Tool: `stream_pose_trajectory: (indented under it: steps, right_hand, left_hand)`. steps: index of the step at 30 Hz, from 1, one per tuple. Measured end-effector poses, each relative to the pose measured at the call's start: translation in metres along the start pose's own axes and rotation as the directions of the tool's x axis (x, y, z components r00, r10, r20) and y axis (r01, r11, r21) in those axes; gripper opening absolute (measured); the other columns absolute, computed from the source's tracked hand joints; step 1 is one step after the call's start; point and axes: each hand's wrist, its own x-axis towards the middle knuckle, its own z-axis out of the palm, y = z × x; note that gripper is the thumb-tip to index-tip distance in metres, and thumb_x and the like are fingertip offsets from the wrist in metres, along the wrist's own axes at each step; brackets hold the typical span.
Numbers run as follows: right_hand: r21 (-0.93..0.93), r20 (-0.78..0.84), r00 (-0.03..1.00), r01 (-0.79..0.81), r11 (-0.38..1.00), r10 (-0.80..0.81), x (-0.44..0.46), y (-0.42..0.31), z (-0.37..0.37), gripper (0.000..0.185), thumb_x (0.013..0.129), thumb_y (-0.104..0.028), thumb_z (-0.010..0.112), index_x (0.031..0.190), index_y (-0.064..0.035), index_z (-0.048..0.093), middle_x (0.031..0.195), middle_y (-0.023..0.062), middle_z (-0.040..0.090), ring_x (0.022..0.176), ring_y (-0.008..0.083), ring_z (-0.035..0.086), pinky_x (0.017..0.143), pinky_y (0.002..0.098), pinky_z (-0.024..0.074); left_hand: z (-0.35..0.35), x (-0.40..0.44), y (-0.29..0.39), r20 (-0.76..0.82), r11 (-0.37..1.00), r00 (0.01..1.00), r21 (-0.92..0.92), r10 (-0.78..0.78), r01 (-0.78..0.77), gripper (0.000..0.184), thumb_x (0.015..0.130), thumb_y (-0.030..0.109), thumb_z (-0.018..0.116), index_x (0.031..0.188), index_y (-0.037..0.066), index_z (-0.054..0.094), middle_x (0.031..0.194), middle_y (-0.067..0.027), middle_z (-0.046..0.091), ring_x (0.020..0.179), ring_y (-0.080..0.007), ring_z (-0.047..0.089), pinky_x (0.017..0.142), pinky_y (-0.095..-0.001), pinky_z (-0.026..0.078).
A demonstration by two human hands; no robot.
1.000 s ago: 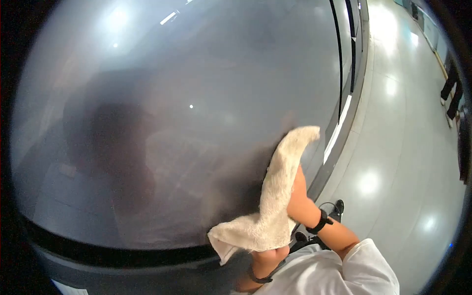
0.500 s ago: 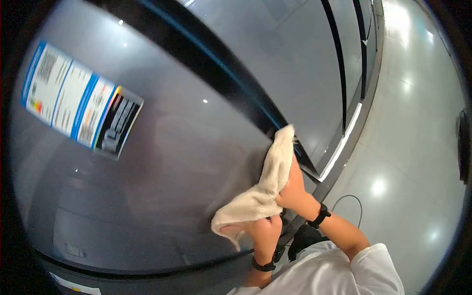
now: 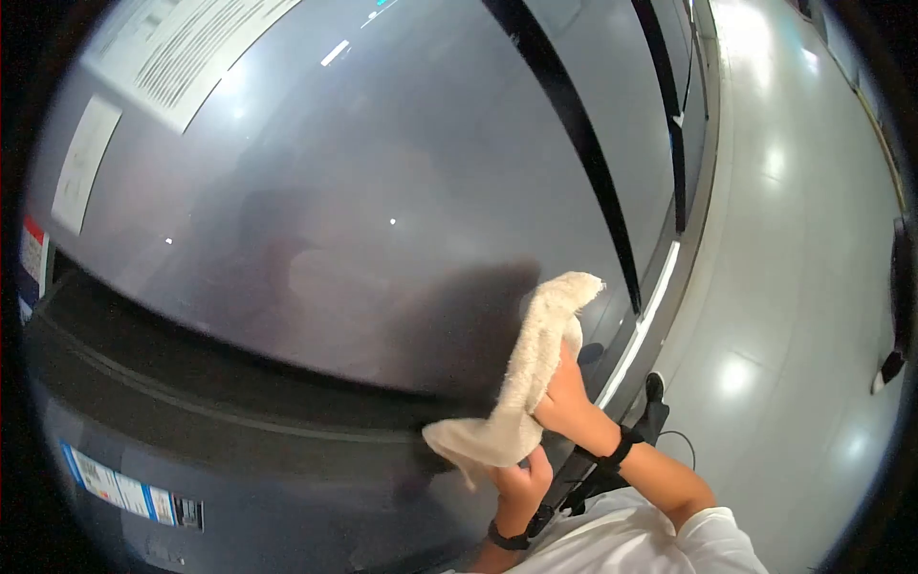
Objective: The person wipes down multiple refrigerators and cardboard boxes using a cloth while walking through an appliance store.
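A cream cloth (image 3: 526, 378) is bunched lengthwise against a glossy dark grey appliance door (image 3: 363, 182), near its right-hand end. My right hand (image 3: 566, 397) holds the middle of the cloth and presses it toward the door; the cloth hides most of its fingers. Lower down, my left hand (image 3: 521, 486) grips the cloth's bottom end, thumb showing and the other fingers mostly covered. A loose corner hangs to the left of that hand. Both wrists wear black bands.
Below the door runs a dark recessed gap (image 3: 239, 392), then another panel bearing a blue-and-white label (image 3: 124, 486). Printed sheets (image 3: 206, 53) stick to the upper left. More dark panels continue upward. A pale shiny floor (image 3: 765, 287) with a thin cable (image 3: 690, 442) lies right.
My view and both hands have shifted from the panel with the blue-and-white label to the neighbouring door. The cloth stays in both hands; the label now appears small at lower left.
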Motion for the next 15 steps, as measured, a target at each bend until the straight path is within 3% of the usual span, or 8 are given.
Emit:
stream_pose_trajectory:
  steps: [2, 3, 4, 7, 10, 11, 14, 15]
  right_hand:
    - [0.087, 0.013, 0.999, 0.038, 0.995, -0.040, 0.037, 0.018, -0.008, 0.053, 0.087, -0.026, 0.061, 0.129, 0.0049, 0.053, 0.137, 0.0321, 0.044, 0.127, 0.0495, 0.042, 0.112, 0.0511, 0.0322]
    - [0.028, 0.017, 0.998, 0.062, 0.998, -0.062, 0.055, 0.030, -0.013, 0.054, 0.087, -0.027, 0.062, 0.130, 0.0048, 0.054, 0.137, 0.0345, 0.043, 0.127, 0.0521, 0.041, 0.113, 0.0533, 0.0301]
    - [-0.033, 0.016, 0.997, 0.081, 0.996, -0.081, 0.073, 0.040, -0.019, 0.055, 0.086, -0.027, 0.062, 0.130, 0.0047, 0.054, 0.136, 0.0370, 0.042, 0.127, 0.0548, 0.039, 0.114, 0.0555, 0.0281]
    - [-0.104, -0.018, 0.972, 0.231, 0.967, -0.234, 0.113, 0.081, -0.047, 0.056, 0.085, -0.029, 0.063, 0.129, 0.0043, 0.055, 0.135, 0.0411, 0.040, 0.128, 0.0600, 0.036, 0.116, 0.0610, 0.0221]
    - [-0.162, 0.016, 0.963, 0.269, 0.950, -0.270, 0.189, 0.116, -0.057, 0.058, 0.082, -0.031, 0.066, 0.128, 0.0039, 0.057, 0.135, 0.0438, 0.039, 0.129, 0.0629, 0.032, 0.116, 0.0662, 0.0175]
    - [-0.266, 0.072, 0.958, 0.286, 0.921, -0.277, 0.200, 0.122, -0.068, 0.059, 0.081, -0.033, 0.066, 0.128, 0.0020, 0.059, 0.136, 0.0399, 0.042, 0.131, 0.0603, 0.033, 0.115, 0.0681, 0.0178]
    - [-0.272, -0.004, 0.960, 0.270, 0.924, -0.282, 0.246, 0.145, -0.108, 0.060, 0.076, -0.035, 0.067, 0.125, -0.0016, 0.062, 0.137, 0.0328, 0.046, 0.129, 0.0575, 0.039, 0.114, 0.0689, 0.0202]
    - [-0.335, -0.043, 0.934, 0.322, 0.886, -0.355, 0.260, 0.158, -0.115, 0.053, 0.077, -0.033, 0.066, 0.122, -0.0053, 0.064, 0.134, 0.0250, 0.051, 0.129, 0.0514, 0.044, 0.114, 0.0692, 0.0202]
  left_hand:
    - [0.020, 0.021, 0.006, 0.015, 0.999, 0.999, -0.001, -0.039, 0.039, 0.049, 0.091, 0.001, 0.061, 0.135, -0.009, 0.043, 0.137, -0.0267, 0.047, 0.126, -0.0395, 0.048, 0.106, -0.0475, 0.034]
    - [0.032, 0.032, 0.007, 0.030, 0.998, 0.997, 0.004, -0.065, 0.065, 0.057, 0.094, 0.000, 0.059, 0.144, -0.010, 0.034, 0.149, -0.0285, 0.037, 0.138, -0.0385, 0.040, 0.114, -0.0477, 0.028]
    - [0.049, 0.041, 0.006, -0.007, 0.988, 0.994, -0.109, -0.106, 0.105, 0.057, 0.096, 0.001, 0.057, 0.145, -0.010, 0.031, 0.152, -0.0276, 0.034, 0.139, -0.0371, 0.038, 0.115, -0.0471, 0.027]
    - [0.122, 0.067, 0.004, -0.173, 0.963, 0.965, -0.216, -0.199, 0.160, 0.039, 0.090, 0.000, 0.059, 0.127, -0.011, 0.053, 0.125, -0.0266, 0.059, 0.117, -0.0395, 0.058, 0.103, -0.0467, 0.041]
    - [0.161, 0.132, -0.011, -0.072, 0.958, 0.980, -0.233, -0.188, 0.166, 0.045, 0.092, -0.001, 0.056, 0.134, -0.011, 0.044, 0.134, -0.0271, 0.052, 0.126, -0.0385, 0.051, 0.108, -0.0464, 0.035]
    - [0.169, 0.145, -0.004, -0.017, 0.965, 0.987, -0.215, -0.159, 0.152, 0.051, 0.094, -0.001, 0.055, 0.140, -0.010, 0.036, 0.142, -0.0277, 0.044, 0.133, -0.0380, 0.044, 0.112, -0.0467, 0.031]
    - [0.214, 0.204, 0.020, 0.028, 0.977, 0.998, -0.206, -0.047, 0.052, 0.050, 0.094, 0.000, 0.055, 0.139, -0.011, 0.038, 0.139, -0.0282, 0.046, 0.130, -0.0389, 0.046, 0.110, -0.0461, 0.033]
    - [0.228, 0.228, 0.033, 0.008, 0.981, 1.000, -0.195, -0.012, 0.014, 0.044, 0.091, -0.001, 0.057, 0.133, -0.010, 0.046, 0.131, -0.0275, 0.054, 0.122, -0.0394, 0.053, 0.104, -0.0449, 0.039]
